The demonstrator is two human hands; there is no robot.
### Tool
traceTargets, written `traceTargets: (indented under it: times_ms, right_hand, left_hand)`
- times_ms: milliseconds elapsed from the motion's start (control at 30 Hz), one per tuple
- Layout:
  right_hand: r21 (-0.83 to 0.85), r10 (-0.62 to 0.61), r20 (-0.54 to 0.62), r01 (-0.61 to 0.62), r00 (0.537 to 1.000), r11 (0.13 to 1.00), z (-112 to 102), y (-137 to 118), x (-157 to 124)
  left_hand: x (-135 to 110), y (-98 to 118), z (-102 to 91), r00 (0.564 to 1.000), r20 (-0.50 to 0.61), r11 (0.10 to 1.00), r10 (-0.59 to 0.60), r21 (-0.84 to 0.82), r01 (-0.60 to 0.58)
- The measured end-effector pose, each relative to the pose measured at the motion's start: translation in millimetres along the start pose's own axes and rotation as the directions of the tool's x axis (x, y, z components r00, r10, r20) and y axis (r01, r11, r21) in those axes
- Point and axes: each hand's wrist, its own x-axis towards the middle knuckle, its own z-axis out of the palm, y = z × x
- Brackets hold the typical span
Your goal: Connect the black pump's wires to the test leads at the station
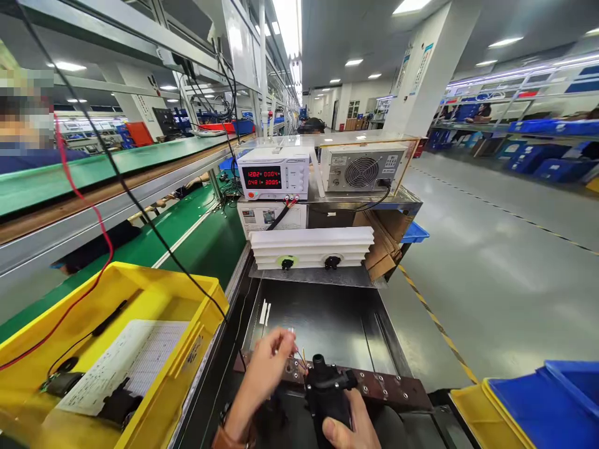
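My left hand point(264, 368) pinches a thin, pale item between thumb and fingertips, too small to identify, above a perforated brown bar point(374, 386). My right hand point(358, 424) grips a black small pump point(325, 390) with a round port on top. Thin coloured wires point(302, 358) run from near the pump toward my left hand. The pump's lower part is partly hidden by my right hand. A dark metal work tray point(318, 324) lies beyond both hands, with small white strips point(264, 313) on it.
A bench power supply point(274, 173) with red readouts and a finned white block point(311, 247) stand ahead. A yellow bin point(182, 318) holding a printed sheet sits left, black and red cables cross above it, and a blue-and-yellow bin point(528, 405) sits at lower right. A co-worker's masked head appears far left.
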Motion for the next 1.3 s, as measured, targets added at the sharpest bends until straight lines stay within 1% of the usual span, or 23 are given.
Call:
traceTargets:
  times_ms: [67,133,267,367,433,500,600,700,833,900,967,1000,1033,1100,1133,1200,1300]
  right_hand:
    - [0.009,0.015,-0.004,-0.015,1.000,1.000,9,-2,-7]
    - [-0.012,0.039,-0.020,-0.039,0.999,0.999,17,0,-14]
    - [-0.042,0.050,-0.009,-0.050,0.999,0.998,25,10,-25]
    - [-0.061,0.038,0.044,-0.036,0.998,0.997,28,15,-31]
    - [-0.083,0.041,0.089,-0.034,0.995,0.996,30,16,-35]
    - [-0.133,0.062,0.116,-0.046,0.991,0.990,32,16,-39]
    - [-0.214,0.110,0.110,-0.085,0.988,0.973,36,14,-46]
    - [-0.231,0.142,0.149,-0.105,0.979,0.967,41,8,-52]
    - [-0.268,0.159,0.212,-0.099,0.964,0.958,42,5,-57]
    - [-0.309,0.169,0.209,-0.099,0.963,0.946,37,10,-58]
    - [-0.320,0.169,0.208,-0.096,0.963,0.943,32,17,-58]
    - [-0.282,0.162,0.229,-0.094,0.960,0.955,31,22,-59]
    - [-0.206,0.150,0.265,-0.096,0.952,0.974,30,26,-59]
    - [0.015,0.110,0.334,-0.122,0.936,0.992,32,34,-60]
    - [0.121,0.094,0.345,-0.144,0.934,0.982,34,38,-62]
    - [0.239,0.106,0.298,-0.182,0.949,0.954,38,44,-65]
    - [0.269,0.178,0.189,-0.225,0.966,0.936,40,52,-71]
  left_hand:
    - [-27,-12,1.3,0.998,-0.053,0.999,-0.031,-0.035,0.029]
    - [-43,-15,0.8,0.994,-0.093,0.995,-0.050,-0.087,0.042]
    - [-66,-13,-4.3,0.992,-0.104,0.978,-0.075,-0.201,0.053]
    - [-82,-14,-9.5,0.981,-0.136,0.957,-0.137,-0.273,0.096]
    - [-91,-15,-13.3,0.974,-0.161,0.950,-0.158,-0.293,0.106]
    - [-98,-16,-17.1,0.975,-0.181,0.957,-0.130,-0.280,0.076]
    - [-103,-18,-21.7,0.976,-0.189,0.960,-0.107,-0.276,0.051]
    - [-107,-20,-23.6,0.970,-0.161,0.934,-0.185,-0.334,0.123]
    - [-110,-26,-22.9,0.954,-0.070,0.902,-0.290,-0.354,0.248]
    - [-112,-29,-22.6,0.949,-0.046,0.893,-0.311,-0.355,0.276]
    - [-115,-29,-22.9,0.950,-0.041,0.889,-0.309,-0.368,0.273]
    - [-116,-28,-23.2,0.953,-0.048,0.888,-0.299,-0.380,0.259]
    - [-118,-27,-23.5,0.957,-0.064,0.889,-0.282,-0.393,0.236]
    - [-120,-23,-23.8,0.963,-0.109,0.891,-0.245,-0.417,0.180]
    - [-121,-21,-23.6,0.964,-0.133,0.893,-0.229,-0.423,0.154]
    - [-123,-17,-22.7,0.965,-0.167,0.899,-0.204,-0.422,0.117]
    - [-125,-16,-19.9,0.965,-0.180,0.904,-0.190,-0.416,0.100]
